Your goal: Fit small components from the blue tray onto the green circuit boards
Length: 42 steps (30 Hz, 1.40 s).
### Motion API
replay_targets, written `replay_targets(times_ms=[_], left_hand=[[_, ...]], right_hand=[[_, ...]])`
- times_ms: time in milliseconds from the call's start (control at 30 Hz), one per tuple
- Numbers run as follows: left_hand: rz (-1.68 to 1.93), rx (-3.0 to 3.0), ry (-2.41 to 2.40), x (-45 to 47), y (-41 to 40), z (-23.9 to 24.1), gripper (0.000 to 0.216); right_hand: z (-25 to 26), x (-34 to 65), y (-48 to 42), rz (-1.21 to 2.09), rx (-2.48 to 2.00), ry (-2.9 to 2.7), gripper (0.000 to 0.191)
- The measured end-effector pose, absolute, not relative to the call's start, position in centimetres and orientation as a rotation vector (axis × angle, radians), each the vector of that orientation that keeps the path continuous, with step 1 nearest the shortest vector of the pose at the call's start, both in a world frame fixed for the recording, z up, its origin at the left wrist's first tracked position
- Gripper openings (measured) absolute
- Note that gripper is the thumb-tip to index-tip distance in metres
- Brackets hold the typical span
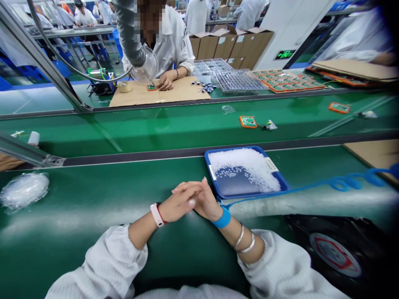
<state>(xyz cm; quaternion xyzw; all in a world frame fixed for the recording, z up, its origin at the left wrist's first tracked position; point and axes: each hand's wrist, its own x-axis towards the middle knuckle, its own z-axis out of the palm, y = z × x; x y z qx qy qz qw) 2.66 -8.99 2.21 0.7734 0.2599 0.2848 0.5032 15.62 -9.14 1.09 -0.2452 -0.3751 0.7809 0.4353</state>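
My left hand [179,202] and my right hand [208,203] rest together on the green table [93,199], fingers laid over one another, nothing visible in them. My left wrist wears a white band, my right wrist a blue strap with a coiled blue cord [343,182] running off to the right. Just right of my hands sits a blue tray [224,192] holding a heap of small white parts [249,164].
A clear plastic bag [23,190] lies at the left. On the green conveyor belt beyond are an orange-framed circuit board [248,121] and another [338,107]. Across it a person in white works on cardboard [156,93], beside trays of boards [280,81].
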Motion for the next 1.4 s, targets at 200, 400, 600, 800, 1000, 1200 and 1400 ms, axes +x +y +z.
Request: replay_targets(times_ms=[200,400,600,800,1000,1200,1400], left_hand=[[0.601,2.258,0.778,3.8,-10.5,0.7,0.092],[0.644,2.334,0.810,4.2,-11.4,-0.7,0.093],[0.608,2.390,0.771,3.7,-10.5,-0.3,0.086],[0.686,2.471,0.710,2.9,-9.3,0.1,0.061],[0.783,2.409,1.177,-0.6,-9.0,0.9,0.068],[0.791,2.272,1.457,-4.3,-9.5,0.6,0.054],[0.692,2.301,1.491,-4.4,-9.4,0.2,0.048]], right_hand=[[1.4,15.7,-9.5,1.845,-0.658,-1.144,0.050],[1.7,16.5,-8.9,1.861,-0.574,-1.439,0.049],[1.5,16.7,-8.4,1.813,-0.549,-1.442,0.047],[4.9,19.1,-8.2,1.494,-0.675,-1.938,0.036],[4.3,29.5,-7.5,0.399,-1.500,-1.665,0.018],[0.8,34.5,-7.8,0.089,-1.948,-1.772,0.020],[0.1,34.1,-7.9,0.086,-2.045,-1.817,0.020]])
